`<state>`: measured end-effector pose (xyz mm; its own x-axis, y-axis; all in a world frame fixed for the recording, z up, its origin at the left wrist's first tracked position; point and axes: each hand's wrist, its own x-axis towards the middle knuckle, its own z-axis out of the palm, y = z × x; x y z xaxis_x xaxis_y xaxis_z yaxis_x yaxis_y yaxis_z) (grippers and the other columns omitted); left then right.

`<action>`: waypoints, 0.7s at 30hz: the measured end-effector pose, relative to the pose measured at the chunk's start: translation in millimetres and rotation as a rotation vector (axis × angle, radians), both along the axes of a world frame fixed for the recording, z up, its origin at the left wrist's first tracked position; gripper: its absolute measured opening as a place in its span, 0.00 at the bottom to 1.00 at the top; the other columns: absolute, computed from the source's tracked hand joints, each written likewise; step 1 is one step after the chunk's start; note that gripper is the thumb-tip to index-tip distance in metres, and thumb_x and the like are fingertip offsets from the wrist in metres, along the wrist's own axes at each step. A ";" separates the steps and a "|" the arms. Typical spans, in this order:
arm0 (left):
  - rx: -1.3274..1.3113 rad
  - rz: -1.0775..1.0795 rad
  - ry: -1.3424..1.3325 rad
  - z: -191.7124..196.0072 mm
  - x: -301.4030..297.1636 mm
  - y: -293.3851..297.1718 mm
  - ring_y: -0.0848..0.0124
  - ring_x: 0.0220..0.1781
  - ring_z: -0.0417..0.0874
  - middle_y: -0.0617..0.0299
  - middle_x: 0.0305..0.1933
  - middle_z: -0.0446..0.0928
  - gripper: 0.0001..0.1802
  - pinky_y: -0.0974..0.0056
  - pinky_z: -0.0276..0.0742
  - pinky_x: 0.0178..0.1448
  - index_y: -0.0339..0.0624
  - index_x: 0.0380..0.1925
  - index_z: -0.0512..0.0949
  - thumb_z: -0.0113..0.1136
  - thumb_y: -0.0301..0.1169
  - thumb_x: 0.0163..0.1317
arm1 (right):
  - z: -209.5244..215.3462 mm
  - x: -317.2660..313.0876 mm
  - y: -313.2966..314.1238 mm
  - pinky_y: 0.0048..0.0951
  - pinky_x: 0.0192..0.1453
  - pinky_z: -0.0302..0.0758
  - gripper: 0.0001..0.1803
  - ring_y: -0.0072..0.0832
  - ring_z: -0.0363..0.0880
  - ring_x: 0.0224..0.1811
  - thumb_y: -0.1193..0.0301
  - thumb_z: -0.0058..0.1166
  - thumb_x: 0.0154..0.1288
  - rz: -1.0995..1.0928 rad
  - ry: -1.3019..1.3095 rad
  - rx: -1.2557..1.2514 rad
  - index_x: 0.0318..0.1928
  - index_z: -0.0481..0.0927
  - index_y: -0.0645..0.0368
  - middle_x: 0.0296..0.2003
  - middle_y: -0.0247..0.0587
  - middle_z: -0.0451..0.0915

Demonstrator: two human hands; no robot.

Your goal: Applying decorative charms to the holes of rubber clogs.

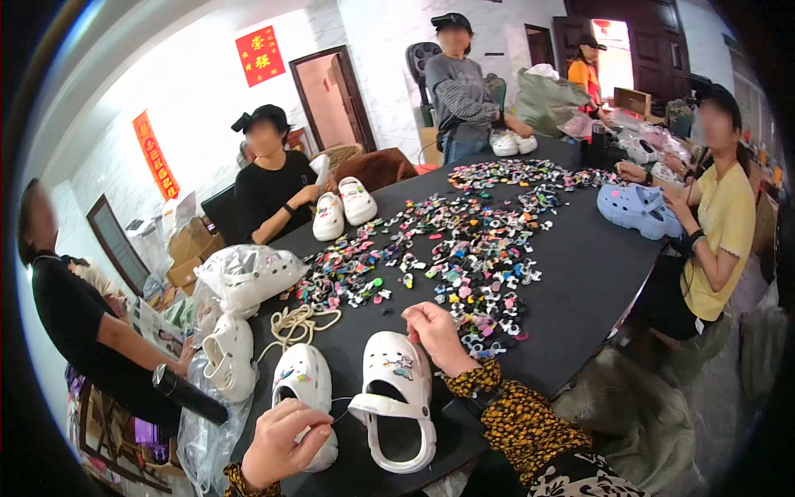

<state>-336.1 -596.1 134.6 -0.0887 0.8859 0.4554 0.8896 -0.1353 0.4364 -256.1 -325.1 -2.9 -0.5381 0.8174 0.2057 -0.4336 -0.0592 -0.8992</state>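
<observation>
Fitting charms (403, 367) to the white clog (389, 406), it seems; clog sits on the near desk (571, 265) edge, toe away. Right hand (443, 338) beside its toe, grip loosely curled, contents can't tell; left hand (286, 441) at second clog (315, 371), grip nearly pinched, hold unclear. Best steady toe, press charms square; charm pile (472, 273) beyond

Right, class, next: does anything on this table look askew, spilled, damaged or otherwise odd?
The pale cord lies in a loose tangle just beyond the nearest white shoes, not neatly coiled. Small colourful charms are strewn over the dark table, as if spilled, though perhaps deliberately. I see no clear damage.
</observation>
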 end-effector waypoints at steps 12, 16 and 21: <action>0.282 0.203 -0.379 31.2 0.5 -19.9 0.72 0.25 0.76 0.56 0.25 0.77 0.09 0.71 0.70 0.32 0.30 0.31 0.74 0.47 0.25 0.54 | -5.0 -2.8 1.3 0.17 0.23 0.66 0.23 0.15 0.68 0.18 0.54 0.47 0.70 0.026 -0.029 -0.003 0.28 0.77 0.62 0.18 0.29 0.71; 0.452 0.085 -0.315 46.5 -1.2 -27.2 0.73 0.27 0.70 0.57 0.25 0.72 0.14 0.70 0.65 0.34 0.32 0.36 0.71 0.50 0.36 0.63 | -10.5 -8.2 -1.0 0.19 0.25 0.66 0.23 0.17 0.68 0.19 0.56 0.44 0.72 0.058 -0.079 0.017 0.29 0.77 0.63 0.18 0.31 0.71; 0.643 -0.174 -0.130 54.3 -0.8 -22.5 0.69 0.25 0.70 0.59 0.25 0.72 0.16 0.66 0.68 0.31 0.34 0.42 0.71 0.49 0.37 0.64 | -19.5 -16.5 -5.8 0.18 0.24 0.67 0.22 0.17 0.68 0.19 0.57 0.43 0.72 0.029 -0.067 0.012 0.30 0.76 0.63 0.19 0.31 0.72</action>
<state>-336.9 -618.7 189.0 -0.0584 0.4483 0.8920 0.7771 -0.5405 0.3225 -272.6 -331.0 -22.4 -0.5741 0.7992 0.1778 -0.3708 -0.0602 -0.9267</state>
